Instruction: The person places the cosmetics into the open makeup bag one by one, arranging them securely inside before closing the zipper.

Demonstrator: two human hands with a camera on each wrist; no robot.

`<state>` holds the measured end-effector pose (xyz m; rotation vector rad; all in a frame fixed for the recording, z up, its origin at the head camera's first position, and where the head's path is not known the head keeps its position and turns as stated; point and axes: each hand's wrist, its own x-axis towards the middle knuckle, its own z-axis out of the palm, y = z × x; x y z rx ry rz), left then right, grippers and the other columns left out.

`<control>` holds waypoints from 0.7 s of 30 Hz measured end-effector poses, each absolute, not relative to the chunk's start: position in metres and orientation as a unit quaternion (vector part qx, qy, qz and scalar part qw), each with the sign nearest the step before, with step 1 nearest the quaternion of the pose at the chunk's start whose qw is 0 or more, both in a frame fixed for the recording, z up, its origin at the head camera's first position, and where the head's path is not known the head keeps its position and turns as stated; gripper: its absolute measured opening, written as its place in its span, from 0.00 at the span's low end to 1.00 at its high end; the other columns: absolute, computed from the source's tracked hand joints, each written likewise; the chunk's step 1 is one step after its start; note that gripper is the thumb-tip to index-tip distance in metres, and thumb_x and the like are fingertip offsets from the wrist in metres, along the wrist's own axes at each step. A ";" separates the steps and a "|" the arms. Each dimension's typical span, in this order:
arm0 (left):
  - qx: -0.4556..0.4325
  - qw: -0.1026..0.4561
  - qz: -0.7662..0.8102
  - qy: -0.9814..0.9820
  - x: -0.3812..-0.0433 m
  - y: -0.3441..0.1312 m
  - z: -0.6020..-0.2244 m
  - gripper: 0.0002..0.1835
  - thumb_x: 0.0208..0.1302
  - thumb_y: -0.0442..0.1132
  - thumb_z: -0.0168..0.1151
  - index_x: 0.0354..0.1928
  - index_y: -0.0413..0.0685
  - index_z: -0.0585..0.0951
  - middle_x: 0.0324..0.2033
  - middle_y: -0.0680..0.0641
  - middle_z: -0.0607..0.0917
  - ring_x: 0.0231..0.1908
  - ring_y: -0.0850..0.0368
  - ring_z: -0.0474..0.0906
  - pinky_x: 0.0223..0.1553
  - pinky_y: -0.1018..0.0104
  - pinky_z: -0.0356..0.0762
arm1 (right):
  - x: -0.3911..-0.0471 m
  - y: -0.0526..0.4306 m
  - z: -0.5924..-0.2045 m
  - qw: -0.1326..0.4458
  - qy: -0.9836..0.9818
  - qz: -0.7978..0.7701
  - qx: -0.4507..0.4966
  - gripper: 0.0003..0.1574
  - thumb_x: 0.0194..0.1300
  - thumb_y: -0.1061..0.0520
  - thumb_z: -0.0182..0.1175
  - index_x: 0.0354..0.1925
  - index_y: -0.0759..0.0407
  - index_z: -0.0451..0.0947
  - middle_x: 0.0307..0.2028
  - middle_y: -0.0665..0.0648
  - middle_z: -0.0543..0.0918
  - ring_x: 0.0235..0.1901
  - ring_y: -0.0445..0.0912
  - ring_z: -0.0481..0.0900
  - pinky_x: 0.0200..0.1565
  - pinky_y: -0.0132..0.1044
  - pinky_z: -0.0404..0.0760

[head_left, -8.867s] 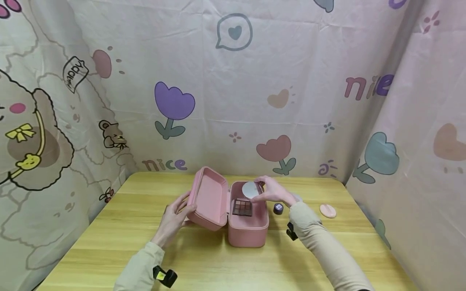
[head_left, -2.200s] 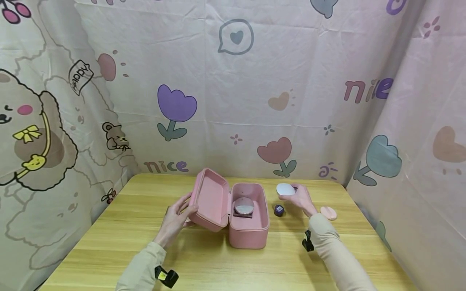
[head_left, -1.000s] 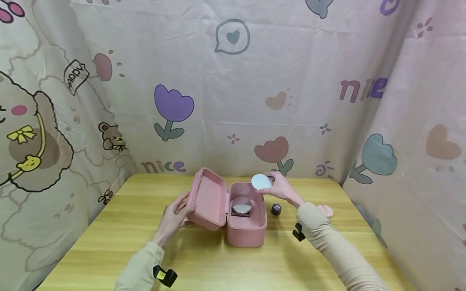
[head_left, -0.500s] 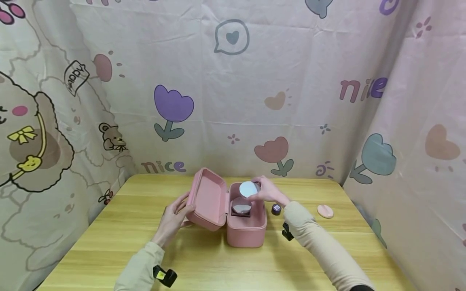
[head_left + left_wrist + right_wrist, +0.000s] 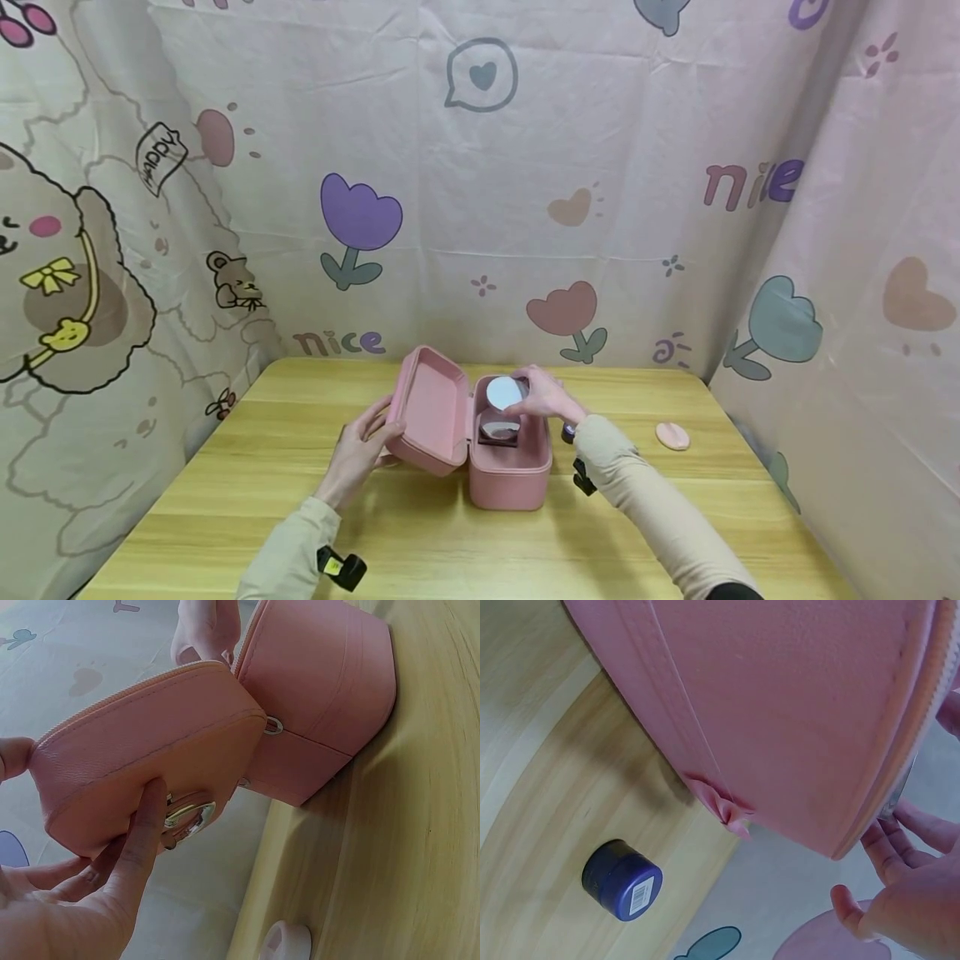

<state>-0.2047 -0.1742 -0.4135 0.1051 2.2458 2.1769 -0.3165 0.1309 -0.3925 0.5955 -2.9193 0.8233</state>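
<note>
A pink cosmetic case (image 5: 510,490) stands on the table with its lid (image 5: 432,404) swung out to the left. My left hand (image 5: 352,454) grips that lid, thumb at the rim and fingers against the outer face beside a metal buckle (image 5: 191,817). Over the back of the case, my right hand (image 5: 546,395) pinches a white round compact (image 5: 503,393) at its side. Inside the case, another round compact (image 5: 501,427) lies on the eyeshadow palette (image 5: 495,442), covering most of it. The case wall hides most of the held compact in the right wrist view.
A small dark purple jar (image 5: 622,881) stands on the table close to the case's right side. Farther right lies a pink powder puff (image 5: 672,436). In the left wrist view, a pale round object (image 5: 289,942) sits on the table. A printed cloth hangs behind.
The first compact went from my right hand onto the palette. My right hand then gripped the second compact at the right and brought it left, down into the case. The left hand stayed put.
</note>
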 end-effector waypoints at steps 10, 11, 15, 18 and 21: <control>0.037 0.005 0.699 0.714 -0.205 -0.174 -0.414 0.36 0.72 0.41 0.58 0.78 0.45 0.58 0.73 0.30 0.65 0.63 0.36 0.76 0.57 0.49 0.84 | -0.319 0.127 -0.397 0.024 -0.950 0.250 0.184 0.39 0.42 0.51 0.81 0.54 0.59 0.81 0.47 0.59 0.84 0.48 0.52 0.78 0.44 0.42 0.68; 0.038 0.005 0.699 0.714 -0.205 -0.174 -0.414 0.36 0.72 0.41 0.58 0.78 0.45 0.58 0.73 0.30 0.64 0.63 0.36 0.76 0.57 0.49 0.84 | -0.319 0.127 -0.397 0.023 -0.951 0.249 0.183 0.39 0.43 0.50 0.81 0.54 0.59 0.81 0.47 0.59 0.84 0.48 0.52 0.78 0.45 0.43 0.69; 0.040 0.004 0.699 0.714 -0.205 -0.174 -0.414 0.36 0.72 0.42 0.58 0.78 0.45 0.58 0.73 0.30 0.64 0.64 0.35 0.75 0.57 0.48 0.84 | -0.319 0.125 -0.397 0.019 -0.950 0.256 0.178 0.41 0.43 0.51 0.81 0.56 0.59 0.80 0.49 0.60 0.83 0.51 0.53 0.78 0.50 0.51 0.71; 0.041 0.005 0.700 0.713 -0.205 -0.174 -0.413 0.36 0.72 0.41 0.58 0.78 0.45 0.57 0.74 0.30 0.64 0.64 0.35 0.75 0.57 0.48 0.84 | -0.318 0.124 -0.397 0.017 -0.948 0.263 0.176 0.42 0.43 0.50 0.81 0.57 0.59 0.80 0.50 0.60 0.83 0.51 0.53 0.78 0.52 0.53 0.70; 0.040 0.007 0.700 0.713 -0.205 -0.174 -0.413 0.36 0.72 0.41 0.58 0.78 0.44 0.57 0.74 0.30 0.64 0.64 0.35 0.75 0.57 0.48 0.84 | -0.318 0.123 -0.397 0.016 -0.946 0.269 0.179 0.42 0.42 0.51 0.81 0.57 0.59 0.80 0.49 0.60 0.83 0.51 0.53 0.78 0.53 0.54 0.69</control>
